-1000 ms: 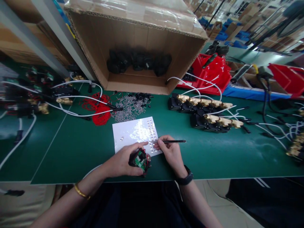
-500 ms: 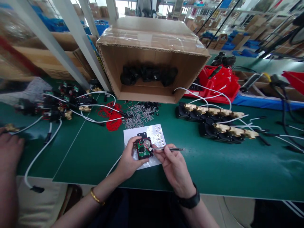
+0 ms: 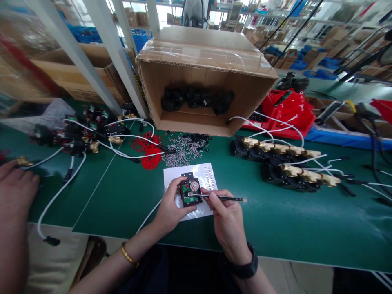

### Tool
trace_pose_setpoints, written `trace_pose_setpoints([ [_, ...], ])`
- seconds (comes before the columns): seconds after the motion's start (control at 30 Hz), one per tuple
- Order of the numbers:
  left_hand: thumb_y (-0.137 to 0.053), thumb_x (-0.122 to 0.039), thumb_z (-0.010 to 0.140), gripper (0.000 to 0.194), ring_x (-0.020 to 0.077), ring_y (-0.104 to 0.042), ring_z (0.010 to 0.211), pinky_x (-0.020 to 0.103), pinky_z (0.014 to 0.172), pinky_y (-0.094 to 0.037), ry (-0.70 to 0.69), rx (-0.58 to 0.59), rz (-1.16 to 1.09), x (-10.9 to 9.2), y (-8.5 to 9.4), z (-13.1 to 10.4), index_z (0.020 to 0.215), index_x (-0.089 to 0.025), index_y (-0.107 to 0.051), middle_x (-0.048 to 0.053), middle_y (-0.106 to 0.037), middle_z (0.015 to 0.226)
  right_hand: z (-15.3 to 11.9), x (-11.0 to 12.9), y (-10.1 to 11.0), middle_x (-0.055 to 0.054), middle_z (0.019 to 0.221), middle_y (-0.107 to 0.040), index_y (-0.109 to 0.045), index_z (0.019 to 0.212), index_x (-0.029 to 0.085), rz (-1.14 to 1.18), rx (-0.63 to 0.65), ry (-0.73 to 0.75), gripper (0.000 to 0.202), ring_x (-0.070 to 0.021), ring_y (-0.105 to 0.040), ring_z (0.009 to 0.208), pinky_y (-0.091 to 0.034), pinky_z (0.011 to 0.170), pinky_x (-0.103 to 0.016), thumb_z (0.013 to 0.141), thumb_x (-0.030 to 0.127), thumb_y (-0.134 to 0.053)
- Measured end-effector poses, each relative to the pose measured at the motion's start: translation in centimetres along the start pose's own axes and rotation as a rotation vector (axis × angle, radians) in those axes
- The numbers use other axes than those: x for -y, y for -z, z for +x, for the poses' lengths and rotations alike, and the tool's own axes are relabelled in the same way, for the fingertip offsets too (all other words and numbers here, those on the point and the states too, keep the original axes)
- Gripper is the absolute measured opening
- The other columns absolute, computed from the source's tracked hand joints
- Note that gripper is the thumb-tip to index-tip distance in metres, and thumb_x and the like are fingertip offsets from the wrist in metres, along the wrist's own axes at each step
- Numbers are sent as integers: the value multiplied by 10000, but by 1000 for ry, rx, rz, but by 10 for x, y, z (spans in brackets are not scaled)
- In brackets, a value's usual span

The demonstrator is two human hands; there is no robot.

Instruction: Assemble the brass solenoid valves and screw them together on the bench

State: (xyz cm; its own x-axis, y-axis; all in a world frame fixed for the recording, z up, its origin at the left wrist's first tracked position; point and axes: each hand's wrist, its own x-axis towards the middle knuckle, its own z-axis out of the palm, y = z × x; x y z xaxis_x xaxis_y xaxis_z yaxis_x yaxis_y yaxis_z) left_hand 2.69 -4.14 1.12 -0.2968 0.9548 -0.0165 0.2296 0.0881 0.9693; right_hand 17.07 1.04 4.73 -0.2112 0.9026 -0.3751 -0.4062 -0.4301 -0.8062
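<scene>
My left hand point(image 3: 169, 210) is closed around a small black square housing point(image 3: 186, 201) with its cover off. Inside it a green circuit board, a round silvery part and red wiring show. Between the thumb and fingers of my right hand point(image 3: 228, 216) is a slim black tool point(image 3: 228, 198) with a thin metal tip. That tip reaches a small, pale round piece on the board; whether it grips the piece is too small to tell. Beneath the housing lies a white sheet point(image 3: 169, 173) with rows of small shiny round pieces point(image 3: 209, 176).
Loose screws point(image 3: 183, 151) and red rings point(image 3: 151, 160) lie behind the sheet. An open cardboard box point(image 3: 208, 53) stands at the back. Black units with brass fittings point(image 3: 281, 149) sit at right, wired assemblies point(image 3: 78, 143) at left. Another person's hand point(image 3: 15, 185) rests at far left.
The tool's tip has moved left and slightly down from the housing's right edge onto the board, with the pale round piece there now. The whole view has shifted a little.
</scene>
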Motion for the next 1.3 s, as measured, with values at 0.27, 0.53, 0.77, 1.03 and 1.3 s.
trace_pose_setpoints([
  [0.27,-786,-161,588,746,253,-472,1150,412,1016,-346,-27,-51,4,2,-4,0,1215,-251,-392,54,-478,1228,-2,-4,-2,-103,891,-698,-581,728,149,-11,-42,19,261,-206,-630,838,-436,806,-346,626,296,-771],
  [0.53,-795,-191,576,726,261,-488,1126,424,998,-361,-67,-71,17,-1,-5,1,1197,-240,-422,60,-501,1199,-3,-4,-3,-91,875,-701,-607,712,147,-41,-42,49,228,-188,-624,823,-442,787,-319,627,281,-771],
  [0.77,-792,-190,582,744,266,-469,1152,440,1010,-349,-44,-77,-29,3,-8,1,1216,-254,-407,64,-479,1232,-5,-5,-3,-89,881,-700,-607,736,145,4,-46,89,201,-186,-632,846,-442,824,-341,674,282,-741],
  [1.03,-783,-205,603,729,264,-472,1154,443,1014,-354,-65,-67,-43,3,-9,1,1222,-254,-399,67,-471,1232,-6,-8,-3,-78,873,-698,-602,738,149,-69,-58,146,194,-200,-633,855,-453,806,-345,677,273,-737],
  [1.3,-782,-242,613,736,290,-339,1269,478,1063,-278,-146,-83,89,-1,-5,3,1240,-247,-395,98,-350,1353,-6,-10,-2,-77,892,-698,-594,760,149,-81,-39,162,184,-184,-633,875,-441,846,-341,707,272,-721],
])
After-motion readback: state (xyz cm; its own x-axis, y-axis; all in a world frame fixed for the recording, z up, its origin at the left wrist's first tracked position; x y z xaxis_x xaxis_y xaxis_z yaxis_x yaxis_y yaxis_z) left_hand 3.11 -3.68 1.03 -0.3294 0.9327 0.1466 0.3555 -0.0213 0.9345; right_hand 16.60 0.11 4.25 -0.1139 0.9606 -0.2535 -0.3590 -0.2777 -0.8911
